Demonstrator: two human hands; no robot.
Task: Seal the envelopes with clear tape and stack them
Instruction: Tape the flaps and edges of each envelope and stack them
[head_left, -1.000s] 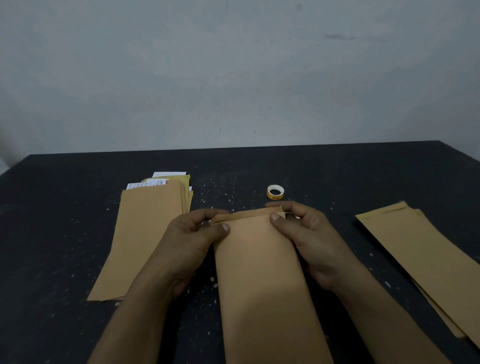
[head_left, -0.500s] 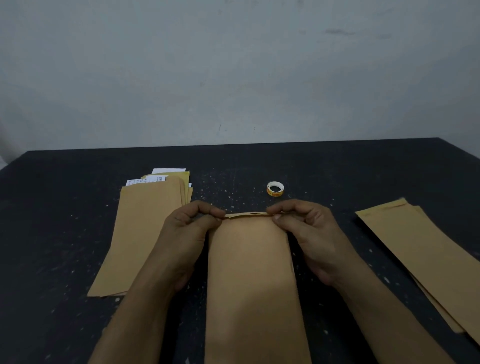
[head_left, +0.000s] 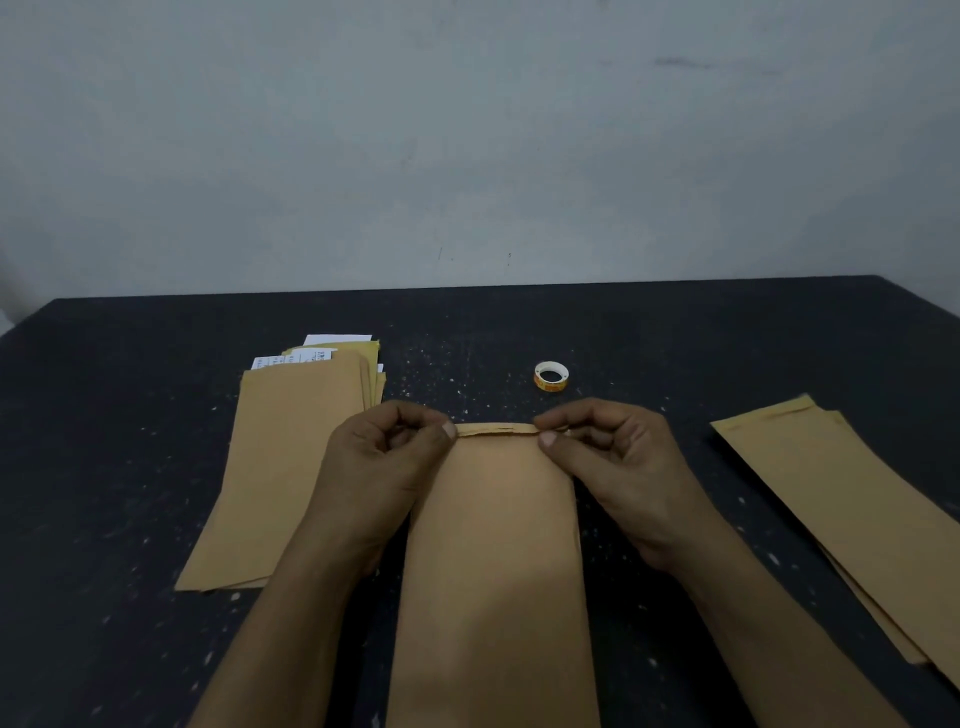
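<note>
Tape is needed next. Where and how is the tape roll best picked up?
Pinch the tape roll by its ring wall from above, a finger in the open hole, thumb on the outer band. It lies flat, hole up, on the table just beyond the right hand, apart from the envelope.

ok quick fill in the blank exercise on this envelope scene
The left hand and right hand pinch the long brown paper envelope at its folded end, pointing ____ from the person.
____ sheets poke from the brown envelope pile beside the left hand.
The small clear tape roll lies nearer the ____ hand.
Missing: away, white, right
</note>
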